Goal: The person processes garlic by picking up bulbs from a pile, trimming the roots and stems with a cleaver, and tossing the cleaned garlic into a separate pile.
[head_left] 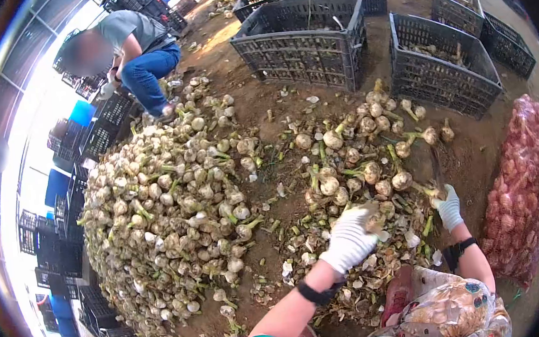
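Left hand (350, 241) fingers grip a bulb (372, 218); right hand (449, 208) fingers closed, contents unclear, beside the pile (357, 161).

bright daylight left, fisheye edges, blown-out glare

No writing, label, brand or number could be read anywhere in the frame. The black crates (301, 42) at upper centre, the red mesh sack (518, 193) at right and the white gloves on the left hand (349, 238) and right hand (450, 208) bore no legible marks.
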`<state>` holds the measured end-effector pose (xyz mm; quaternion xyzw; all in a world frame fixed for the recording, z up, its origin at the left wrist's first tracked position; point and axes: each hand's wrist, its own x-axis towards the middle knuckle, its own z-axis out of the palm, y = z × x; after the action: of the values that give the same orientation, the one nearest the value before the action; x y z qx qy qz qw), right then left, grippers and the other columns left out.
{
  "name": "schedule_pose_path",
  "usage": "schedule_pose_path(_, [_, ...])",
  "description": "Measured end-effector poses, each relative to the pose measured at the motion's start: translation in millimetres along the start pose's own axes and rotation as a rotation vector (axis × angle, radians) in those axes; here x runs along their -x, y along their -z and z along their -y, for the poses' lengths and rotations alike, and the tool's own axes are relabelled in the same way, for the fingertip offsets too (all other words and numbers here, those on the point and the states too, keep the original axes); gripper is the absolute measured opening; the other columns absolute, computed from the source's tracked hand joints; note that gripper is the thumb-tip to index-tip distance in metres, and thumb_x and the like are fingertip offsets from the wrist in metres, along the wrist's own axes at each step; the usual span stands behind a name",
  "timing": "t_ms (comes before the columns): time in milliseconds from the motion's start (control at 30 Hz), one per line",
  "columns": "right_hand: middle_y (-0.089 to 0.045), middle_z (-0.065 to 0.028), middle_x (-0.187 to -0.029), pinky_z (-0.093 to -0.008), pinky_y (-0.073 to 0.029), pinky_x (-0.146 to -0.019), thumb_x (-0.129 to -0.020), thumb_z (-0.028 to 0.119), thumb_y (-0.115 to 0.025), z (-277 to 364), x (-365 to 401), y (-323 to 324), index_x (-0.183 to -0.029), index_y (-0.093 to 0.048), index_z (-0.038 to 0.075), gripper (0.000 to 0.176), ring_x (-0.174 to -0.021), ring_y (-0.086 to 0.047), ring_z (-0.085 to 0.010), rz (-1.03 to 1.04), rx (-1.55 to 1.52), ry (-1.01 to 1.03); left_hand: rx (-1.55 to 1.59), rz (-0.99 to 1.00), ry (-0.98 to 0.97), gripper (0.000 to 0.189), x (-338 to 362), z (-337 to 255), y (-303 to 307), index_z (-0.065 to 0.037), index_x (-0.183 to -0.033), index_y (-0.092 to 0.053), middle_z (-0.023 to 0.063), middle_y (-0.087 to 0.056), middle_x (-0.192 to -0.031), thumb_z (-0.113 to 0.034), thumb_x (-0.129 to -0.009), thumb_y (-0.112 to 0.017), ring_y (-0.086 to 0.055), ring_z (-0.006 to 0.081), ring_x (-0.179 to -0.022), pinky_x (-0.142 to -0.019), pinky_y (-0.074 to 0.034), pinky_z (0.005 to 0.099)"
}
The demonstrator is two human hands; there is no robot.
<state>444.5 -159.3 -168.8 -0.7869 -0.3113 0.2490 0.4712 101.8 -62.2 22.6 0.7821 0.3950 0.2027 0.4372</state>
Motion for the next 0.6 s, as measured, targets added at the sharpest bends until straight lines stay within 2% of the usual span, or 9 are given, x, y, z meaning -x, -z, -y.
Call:
schedule_pose_path(67, [-0.061, -0.0055, -0.096, -0.0264, -0.049, -0.075, -0.077, 0.003, -0.068, 24.0, 6.7, 7.7, -0.110, -0.053, 0.004, 0.036, -0.084, -0.060, -0.0160, 0.120, -0.568, -0.222, -0.555, 0.082, -0.168, 0.044, -10.7, -26.1, -6.8, -0.001, -0.113, -0.060, 0.0200, -0.056, -0.123, -0.023, -0.075, -0.061, -0.053, 0.0341, -0.114, -0.098, -0.042, 0.0450])
schedule_pose_path(100, [-0.061, -0.0083, -0.099, -0.0302, -0.049, -0.077, -0.073, 0.005, -0.068, 64.7, 26.9, 7.2, -0.103, -0.055, 0.005, 0.032, -0.088, -0.059, -0.0209, 0.241, -0.218, 0.097, -0.701, -0.033, -0.277, 0.040, -4.4, -16.0, -29.2, -0.001, -0.114, -0.060, 0.0193, -0.050, -0.132, -0.021, -0.080, -0.056, -0.044, 0.0331, -0.124, -0.106, -0.032, 0.0483])
schedule_pose_path(167, [-0.061, -0.0139, -0.106, -0.0378, -0.049, -0.081, -0.066, 0.009, -0.070, 150.8, 68.1, 5.5, -0.088, -0.058, 0.005, 0.025, -0.097, -0.057, -0.0307, 0.061, 0.569, 0.826, -0.867, 0.139, -0.323, 0.039, -8.8, -22.9, -45.8, -0.001, -0.117, -0.058, 0.0196, -0.045, -0.137, -0.020, -0.083, -0.051, -0.040, 0.0357, -0.128, -0.108, -0.028, 0.0517])
schedule_pose_path(200, [-0.060, -0.0173, -0.109, -0.0427, -0.047, -0.085, -0.062, 0.012, -0.073, 172.6, 80.3, 2.6, -0.085, -0.059, 0.005, 0.028, -0.101, -0.055, -0.0381, 0.141, 0.525, 0.810, -1.061, 0.739, -0.052, 0.048, -29.1, -55.6, -40.1, -0.004, -0.139, -0.042, 0.0178, -0.036, -0.147, -0.013, -0.092, -0.037, -0.034, 0.0331, -0.135, -0.114, -0.019, 0.0522])
schedule_pose_path(300, [-0.063, -0.0147, -0.113, -0.0409, -0.047, -0.087, -0.065, 0.006, -0.073, 230.8, 112.0, -5.3, -0.087, -0.061, 0.009, 0.026, -0.102, -0.059, -0.0346, 0.438, 0.241, 0.784, -0.329, 0.486, -0.056, 0.030, -21.1, 13.8, -79.6, -0.008, -0.119, -0.054, 0.0086, -0.063, -0.104, -0.020, -0.091, -0.056, -0.056, 0.0166, -0.103, -0.094, -0.046, 0.0377])
schedule_pose_path(367, [-0.065, -0.0125, -0.103, -0.0383, -0.050, -0.079, -0.073, 0.009, -0.073, 228.5, 112.7, -2.6, -0.092, -0.062, 0.008, 0.022, -0.093, -0.062, -0.0337, 0.507, 0.020, 0.681, 0.693, 0.454, 0.134, 0.034, -10.1, 41.3, -77.9, -0.004, -0.118, -0.051, 0.0098, -0.057, -0.122, -0.029, -0.095, -0.050, -0.046, 0.0219, -0.123, -0.103, -0.041, 0.0372])
schedule_pose_path(433, [-0.065, -0.0128, -0.086, -0.0361, -0.051, -0.068, -0.077, 0.014, -0.073, 228.9, 114.7, 6.9, -0.094, -0.063, 0.008, 0.020, -0.078, -0.064, -0.0320, 0.480, 0.054, 0.255, 0.580, 0.389, 0.233, 0.040, -6.0, 9.4, -39.4, -0.004, -0.123, -0.049, 0.0094, -0.050, -0.133, -0.019, -0.089, -0.063, -0.048, 0.0193, -0.122, -0.101, -0.045, 0.0331])
schedule_pose_path(500, [-0.061, -0.0127, -0.075, -0.0355, -0.051, -0.060, -0.075, 0.014, -0.070, 223.1, 109.1, 16.5, -0.091, -0.063, 0.008, 0.018, -0.066, -0.063, -0.0301, 0.402, 0.246, 0.612, 1.024, 0.408, 0.303, 0.044, 8.8, 54.9, -52.7, -0.004, -0.130, -0.045, 0.0119, -0.046, -0.137, -0.025, -0.093, -0.055, -0.049, 0.0212, -0.122, -0.103, -0.044, 0.0352])
schedule_pose_path(600, [-0.055, -0.0089, -0.069, -0.0368, -0.047, -0.057, -0.069, 0.011, -0.063, 233.8, 119.5, 14.4, -0.078, -0.056, 0.012, 0.012, -0.064, -0.059, -0.0288, 0.599, 0.329, 0.756, 1.548, 0.439, 0.575, 0.053, 24.7, 91.9, -61.3, -0.001, -0.138, -0.038, 0.0165, -0.040, -0.143, -0.037, -0.099, -0.040, -0.048, 0.0256, -0.125, -0.105, -0.042, 0.0383])
